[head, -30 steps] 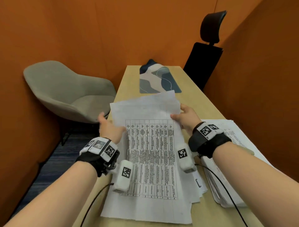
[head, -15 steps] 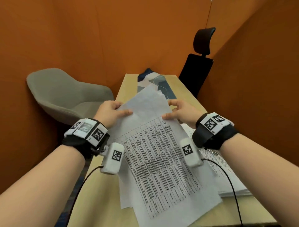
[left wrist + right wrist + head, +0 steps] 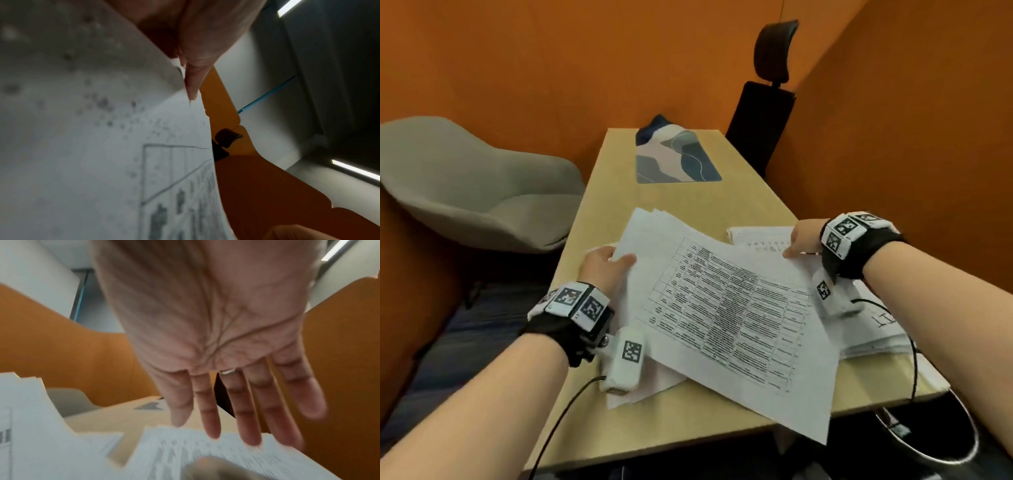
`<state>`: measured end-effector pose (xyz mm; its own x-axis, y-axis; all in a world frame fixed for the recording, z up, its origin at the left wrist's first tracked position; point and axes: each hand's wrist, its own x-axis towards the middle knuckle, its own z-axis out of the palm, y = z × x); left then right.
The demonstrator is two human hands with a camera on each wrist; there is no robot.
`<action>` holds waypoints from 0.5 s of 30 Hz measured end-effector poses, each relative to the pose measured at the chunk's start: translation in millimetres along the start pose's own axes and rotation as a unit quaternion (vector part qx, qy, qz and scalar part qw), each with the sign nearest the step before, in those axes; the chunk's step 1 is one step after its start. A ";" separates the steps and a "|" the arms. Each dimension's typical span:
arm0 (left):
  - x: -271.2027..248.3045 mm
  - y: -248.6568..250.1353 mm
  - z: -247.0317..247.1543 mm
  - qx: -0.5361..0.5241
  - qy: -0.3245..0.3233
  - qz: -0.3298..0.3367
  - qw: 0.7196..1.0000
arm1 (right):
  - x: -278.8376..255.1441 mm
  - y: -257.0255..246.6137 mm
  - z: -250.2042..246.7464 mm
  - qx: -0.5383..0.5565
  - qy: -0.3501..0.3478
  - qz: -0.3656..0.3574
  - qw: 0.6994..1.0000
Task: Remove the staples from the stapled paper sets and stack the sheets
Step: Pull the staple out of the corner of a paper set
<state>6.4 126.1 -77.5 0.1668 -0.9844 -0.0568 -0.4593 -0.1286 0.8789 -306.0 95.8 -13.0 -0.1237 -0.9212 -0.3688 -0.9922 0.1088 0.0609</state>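
Note:
A set of white sheets [image 3: 729, 308] with a printed table on top lies fanned and skewed across the wooden table [image 3: 616, 192], its near corner hanging past the front edge. My left hand [image 3: 613, 263] grips the set's left edge, thumb on top; in the left wrist view a fingertip [image 3: 191, 78] pinches the paper [image 3: 102, 146]. My right hand [image 3: 796, 243] is off the set, with fingers [image 3: 211, 410] straight and spread just above the far end of a second paper stack [image 3: 873, 329] at the right, also seen blurred [image 3: 216, 454] under the palm. No staple shows.
A patterned mat [image 3: 674, 157] lies at the table's far end. A grey shell chair [image 3: 476, 185] stands to the left and a black office chair [image 3: 763, 113] behind. Orange walls close in on both sides. A dark round metal-rimmed object [image 3: 935, 442] sits below the table's near right corner.
The sheets have swung clockwise and come down toward the table. My right hand has let go of them and moved right over the second stack. My left hand keeps hold.

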 end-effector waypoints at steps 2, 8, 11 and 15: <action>-3.7 -5.7 17.4 0.029 -0.012 -0.019 0.999 | 17.1 12.6 16.7 -0.054 0.024 0.021 0.998; -7.6 -25.5 26.3 -0.002 -0.072 -0.084 0.994 | 40.3 5.3 46.3 -0.024 0.000 0.039 0.999; -6.1 -31.6 23.2 -0.043 -0.083 -0.115 0.989 | 43.9 -6.4 40.8 -0.029 0.058 0.038 0.997; -7.6 -33.0 23.4 -0.115 -0.098 -0.137 0.979 | 31.5 -42.0 18.5 0.059 0.232 0.025 0.971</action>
<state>-0.1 135.0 -117.1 0.0754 -0.9237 -0.3756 -0.2074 -0.3830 0.9002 -268.6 69.0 -44.3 -0.1788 -0.9797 0.0901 -0.9834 0.1751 -0.0478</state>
